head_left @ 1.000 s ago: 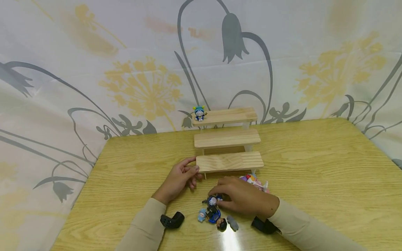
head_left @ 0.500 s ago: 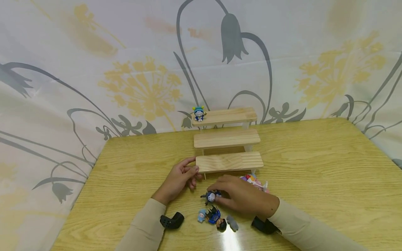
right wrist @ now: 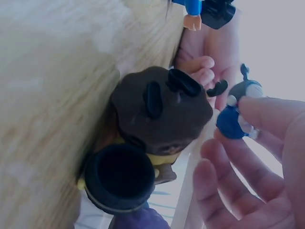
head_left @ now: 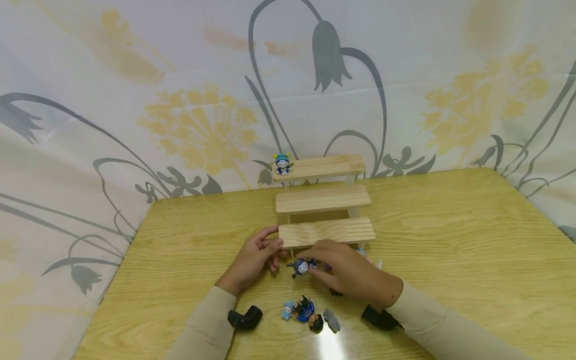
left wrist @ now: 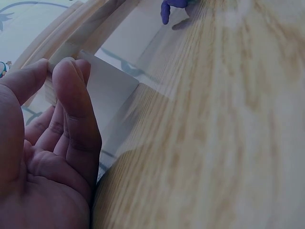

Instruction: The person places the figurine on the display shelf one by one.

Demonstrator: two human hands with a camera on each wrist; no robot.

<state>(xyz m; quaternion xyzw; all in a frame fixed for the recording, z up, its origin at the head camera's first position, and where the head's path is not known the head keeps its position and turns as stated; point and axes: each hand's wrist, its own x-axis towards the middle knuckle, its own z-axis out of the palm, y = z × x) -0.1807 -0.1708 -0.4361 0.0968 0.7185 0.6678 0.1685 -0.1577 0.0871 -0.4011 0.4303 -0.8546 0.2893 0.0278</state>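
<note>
In the head view, a small blue figurine (head_left: 302,267) with a dark horned cap is pinched between the thumb and fingers of my right hand (head_left: 348,272). Its blue body (right wrist: 231,124) shows between the fingertips in the right wrist view. My left hand (head_left: 254,255) grips the left end of the lowest board (head_left: 326,232) of a three-step wooden display stand. Thumb and index finger meet at the board's corner (left wrist: 66,50) in the left wrist view. Another blue figurine (head_left: 282,164), with a turquoise cap, sits at the left end of the top step.
In front lie a light-blue figurine (head_left: 288,310), a dark-haired figure (head_left: 316,322) and a grey figure (head_left: 331,320). A brown-capped toy (right wrist: 162,109) lies near my right hand. Colourful figures (head_left: 363,256) are partly hidden behind that hand. A patterned cloth (head_left: 202,100) hangs behind the table.
My right hand has drawn the dark-capped figurine out of the cluster and moved it forward, toward the stand. My left hand stays at the lowest board.
</note>
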